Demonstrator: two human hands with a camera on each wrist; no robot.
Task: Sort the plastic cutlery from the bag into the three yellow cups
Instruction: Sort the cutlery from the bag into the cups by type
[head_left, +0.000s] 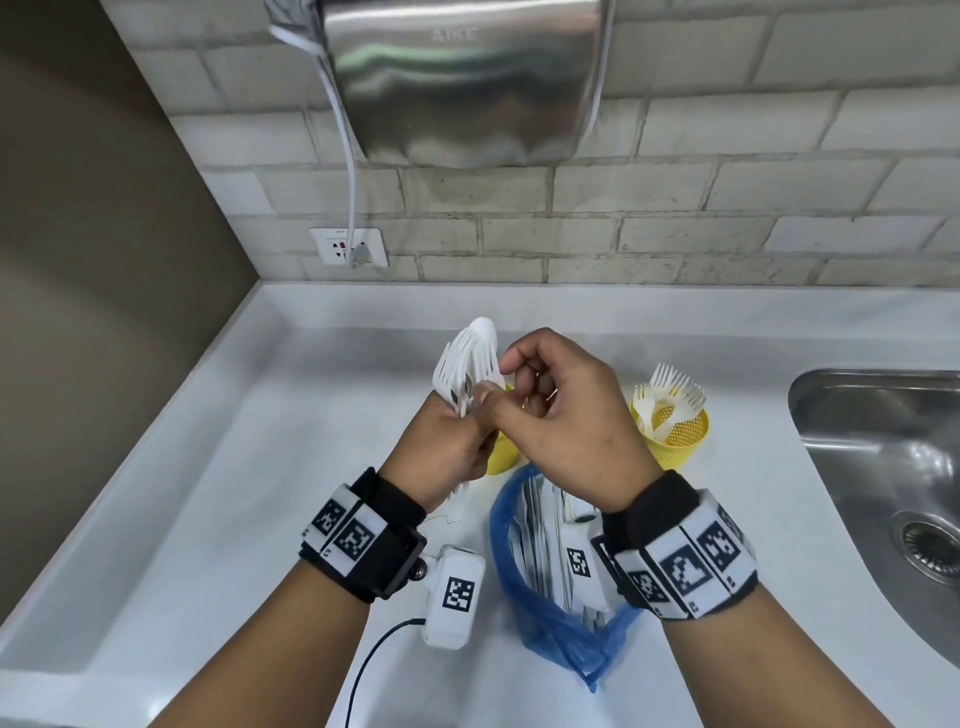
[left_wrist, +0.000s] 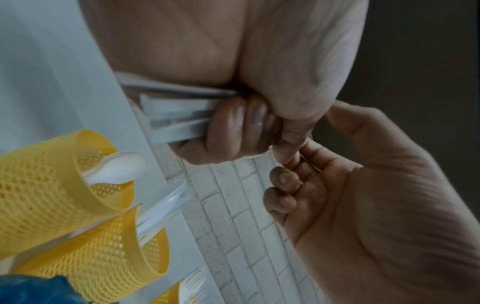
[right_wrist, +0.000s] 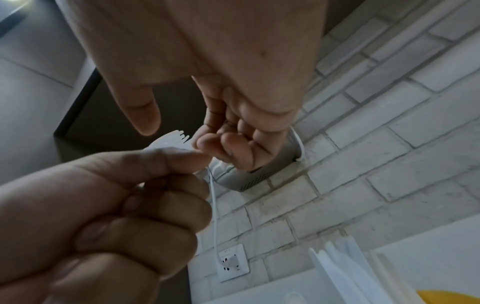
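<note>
Above a white surface (head_left: 218, 467), a person's left hand (head_left: 441, 447) is clenched around a bunch of white plastic forks and spoons (head_left: 467, 364), held upright by the handles, while the right hand (head_left: 561, 415), fingers curled, pinches at the bunch with thumb and forefinger. Below the hands a yellow perforated plastic cup (head_left: 501, 454) is partly hidden, and an open blue plastic bag (head_left: 519, 582) lies on the surface toward the near edge. To the right, a second yellow perforated cup (head_left: 675, 436) holds white forks, near a steel sink (head_left: 883, 467).
</note>
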